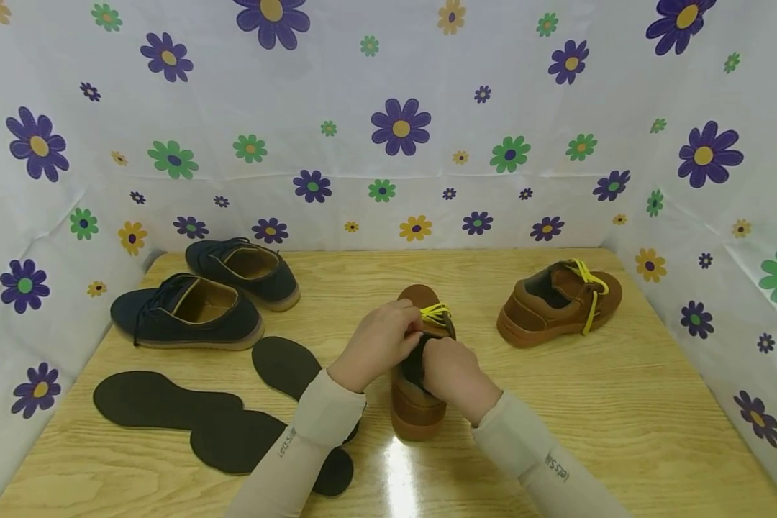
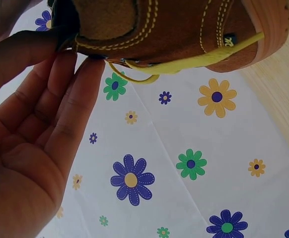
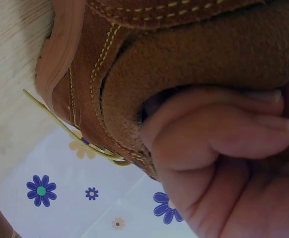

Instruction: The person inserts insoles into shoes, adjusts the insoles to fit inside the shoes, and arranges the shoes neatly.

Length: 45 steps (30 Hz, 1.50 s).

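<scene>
A brown lace-up shoe (image 1: 417, 414) with yellow laces (image 1: 435, 312) stands mid-table, toe away from me. My left hand (image 1: 380, 338) pinches the edge of its opening by the tongue between thumb and fingertips. In the left wrist view, the shoe's side (image 2: 184, 29) shows above those fingers. My right hand (image 1: 455, 370) reaches into the opening from the right with bent fingers. Up close in the right wrist view, its fingers lie against the suede collar (image 3: 194, 59). I cannot tell whether the right hand grips something, as part of it is hidden in the dark interior.
Left of the hands lie several black insoles (image 1: 158, 399), partly overlapping and partly under the left forearm. Two dark blue shoes (image 1: 223, 327) stand at the back left. The other brown shoe (image 1: 557, 306) sits at the right. Flowered cloth (image 1: 337, 86) surrounds the wooden table (image 1: 589, 410).
</scene>
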Available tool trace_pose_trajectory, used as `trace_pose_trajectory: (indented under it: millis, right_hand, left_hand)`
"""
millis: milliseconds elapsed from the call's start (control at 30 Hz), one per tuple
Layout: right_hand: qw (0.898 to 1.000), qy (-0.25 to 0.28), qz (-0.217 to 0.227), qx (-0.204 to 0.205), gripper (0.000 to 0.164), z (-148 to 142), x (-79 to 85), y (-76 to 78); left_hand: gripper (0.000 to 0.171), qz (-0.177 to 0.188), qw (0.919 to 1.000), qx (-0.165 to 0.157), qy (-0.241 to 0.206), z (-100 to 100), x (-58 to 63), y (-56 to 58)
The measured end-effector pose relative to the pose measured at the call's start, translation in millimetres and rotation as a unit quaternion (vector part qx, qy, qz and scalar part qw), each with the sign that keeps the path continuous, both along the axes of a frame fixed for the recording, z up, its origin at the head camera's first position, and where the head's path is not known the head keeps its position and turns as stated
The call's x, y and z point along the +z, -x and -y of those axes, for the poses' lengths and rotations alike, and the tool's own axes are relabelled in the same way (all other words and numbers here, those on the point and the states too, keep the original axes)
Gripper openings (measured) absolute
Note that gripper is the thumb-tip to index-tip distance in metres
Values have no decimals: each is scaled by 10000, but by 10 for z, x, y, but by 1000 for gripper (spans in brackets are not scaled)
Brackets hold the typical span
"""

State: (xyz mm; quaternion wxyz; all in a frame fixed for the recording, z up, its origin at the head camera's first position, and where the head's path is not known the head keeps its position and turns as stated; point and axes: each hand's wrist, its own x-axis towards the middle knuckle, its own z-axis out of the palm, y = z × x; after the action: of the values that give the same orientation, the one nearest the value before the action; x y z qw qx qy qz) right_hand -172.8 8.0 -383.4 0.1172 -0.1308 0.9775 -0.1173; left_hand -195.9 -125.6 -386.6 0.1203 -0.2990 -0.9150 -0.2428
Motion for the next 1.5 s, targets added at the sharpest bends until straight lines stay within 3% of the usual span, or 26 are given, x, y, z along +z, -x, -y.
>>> trace_pose_trajectory:
  millis: [167, 300, 533, 733, 1100, 1367, 1500]
  right_hand:
    - [9999, 23, -107, 41, 23, -8, 0, -3]
    - [9994, -290, 84, 136, 22, -6, 21, 19]
    - [9928, -985, 121, 668, 14, 20, 39, 54]
    - [9906, -1138, 105, 748, 10, 25, 46, 113]
    - [9971, -447, -75, 605, 26, -61, -29, 44]
    - [9957, 38, -263, 883, 37, -133, 2, 12]
    - [9926, 623, 92, 1037, 42, -258, 17, 28]
  left_hand:
    - [12, -12, 10000, 8, 38, -1, 6, 6]
    - [11, -19, 10000, 24, 72, -2, 4, 8]
    - [12, 157, 9998, 53, 117, -21, 30, 4]
    - [15, 407, 9990, 73, 166, -56, 117, 58]
    - [13, 975, 9952, -35, 126, -14, 109, 91]
    - [12, 843, 9962, -136, 180, 26, 111, 117]
    - [11, 762, 9962, -344, 238, -15, 111, 143]
